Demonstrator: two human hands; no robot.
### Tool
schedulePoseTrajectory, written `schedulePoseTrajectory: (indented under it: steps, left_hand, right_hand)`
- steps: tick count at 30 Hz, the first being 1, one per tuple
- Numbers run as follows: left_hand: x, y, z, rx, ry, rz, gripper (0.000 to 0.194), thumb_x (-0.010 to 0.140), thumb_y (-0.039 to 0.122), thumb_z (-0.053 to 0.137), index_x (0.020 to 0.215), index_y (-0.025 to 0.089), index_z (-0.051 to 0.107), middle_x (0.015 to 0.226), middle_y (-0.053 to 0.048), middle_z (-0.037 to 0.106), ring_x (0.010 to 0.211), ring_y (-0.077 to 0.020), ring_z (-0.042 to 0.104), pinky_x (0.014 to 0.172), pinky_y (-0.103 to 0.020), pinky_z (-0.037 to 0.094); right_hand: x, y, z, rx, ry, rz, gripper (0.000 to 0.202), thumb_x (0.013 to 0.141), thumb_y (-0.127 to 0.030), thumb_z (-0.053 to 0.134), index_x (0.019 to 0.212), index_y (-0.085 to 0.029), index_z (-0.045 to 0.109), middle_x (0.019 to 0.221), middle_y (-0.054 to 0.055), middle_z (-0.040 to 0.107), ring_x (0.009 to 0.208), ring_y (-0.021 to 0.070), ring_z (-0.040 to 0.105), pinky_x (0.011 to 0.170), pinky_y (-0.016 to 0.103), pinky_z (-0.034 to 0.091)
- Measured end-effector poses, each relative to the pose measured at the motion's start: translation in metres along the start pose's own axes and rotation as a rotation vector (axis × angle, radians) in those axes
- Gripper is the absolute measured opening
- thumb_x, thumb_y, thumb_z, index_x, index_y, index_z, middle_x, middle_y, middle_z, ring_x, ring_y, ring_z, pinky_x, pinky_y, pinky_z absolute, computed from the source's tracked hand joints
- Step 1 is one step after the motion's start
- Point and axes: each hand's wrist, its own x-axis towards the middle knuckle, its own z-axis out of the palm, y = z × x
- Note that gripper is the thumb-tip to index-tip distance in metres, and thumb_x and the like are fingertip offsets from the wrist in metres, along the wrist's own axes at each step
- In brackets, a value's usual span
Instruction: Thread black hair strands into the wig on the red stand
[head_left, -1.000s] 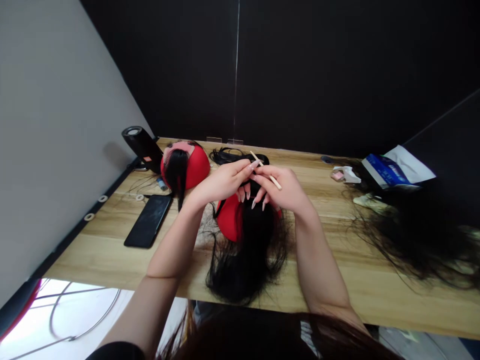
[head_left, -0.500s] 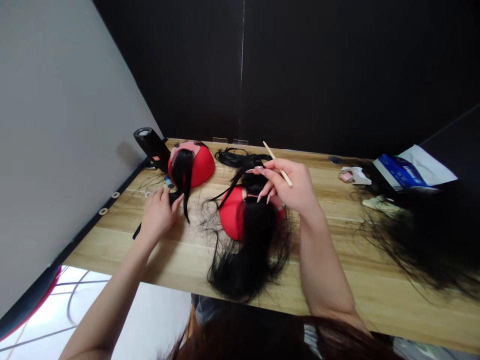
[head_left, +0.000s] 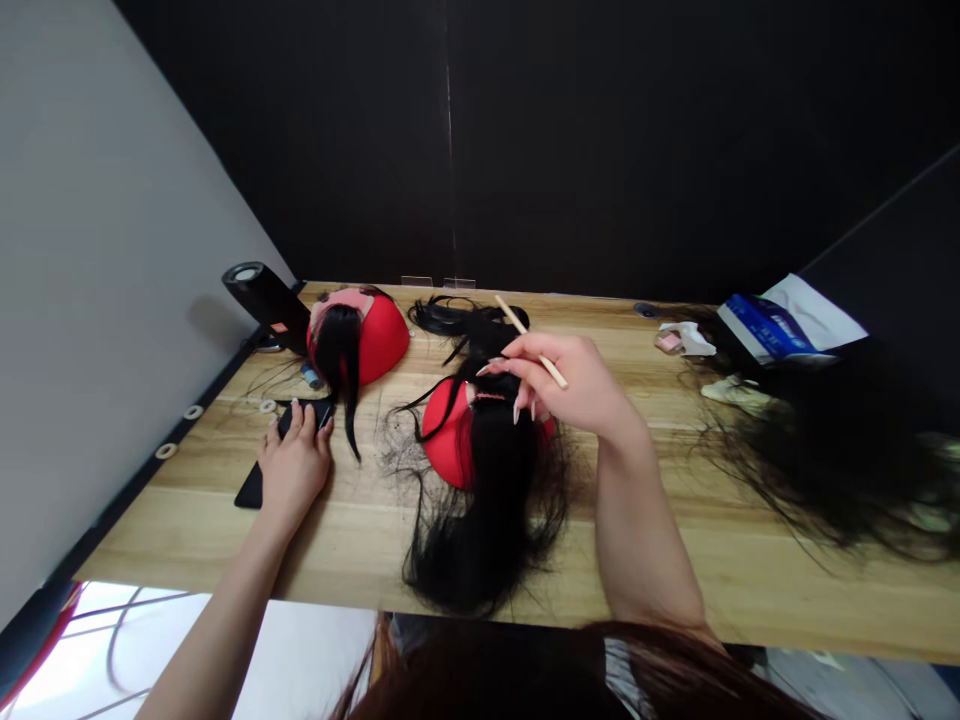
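My left hand [head_left: 295, 462] lies over a black phone [head_left: 251, 487] on the table, palm down, fingers stretched out across it. My right hand [head_left: 566, 375] is above the nearer red dome-shaped wig form [head_left: 444, 445]. A slim pale wooden stick [head_left: 512, 316] rests in its grip, pointing up and to the left. Its bent fingertips are at the parting of the black hair [head_left: 499, 480]; whether they pinch strands cannot be made out. The hair spills over the form towards the table's front edge. Another red form [head_left: 386, 340] with pinkish mesh and black hair sits behind to the left.
A black cylindrical speaker [head_left: 262, 300] leans at the back left. More black hair [head_left: 439, 315] lies behind the nearer form. On the right are a blue-and-white packet [head_left: 776, 325], a crumpled tissue [head_left: 694, 338] and a large loose hair bundle [head_left: 847, 450]. Small rings [head_left: 193, 412] sit along the left edge.
The view has shifted, moving most things left in the picture. The phone now shows flat under my left hand, whose fingers have spread out over it. My right hand keeps the stick over the hair.
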Motion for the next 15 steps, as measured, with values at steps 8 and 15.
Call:
schedulePoseTrajectory:
  steps: [8,15]
  left_hand:
    - [0.005,-0.009,0.001,-0.022,-0.035,-0.011,0.062,0.094,0.045,0.032,0.141,0.007,0.044,0.153,-0.021,0.032,0.142,-0.0366,0.028,0.116,-0.049,0.023]
    - [-0.024,-0.034,-0.025,-0.119,-0.025,-0.234,0.075,0.091,0.06,0.029,0.142,0.006,0.037,0.152,-0.022,0.032,0.145,-0.0346,0.023,0.118,-0.059,0.015]
  right_hand:
    - [0.006,0.003,-0.001,0.184,-0.034,0.031,0.012,0.086,-0.027,0.059,0.083,-0.016,0.06,0.069,0.004,0.07,0.05,0.0124,0.064,0.046,0.021,0.05]
    - [0.006,0.007,-0.008,0.552,-0.165,0.007,0.028,0.079,-0.038,0.073,0.08,-0.017,0.054,0.088,0.01,0.075,0.056,0.0143,0.068,0.05,0.024,0.055]
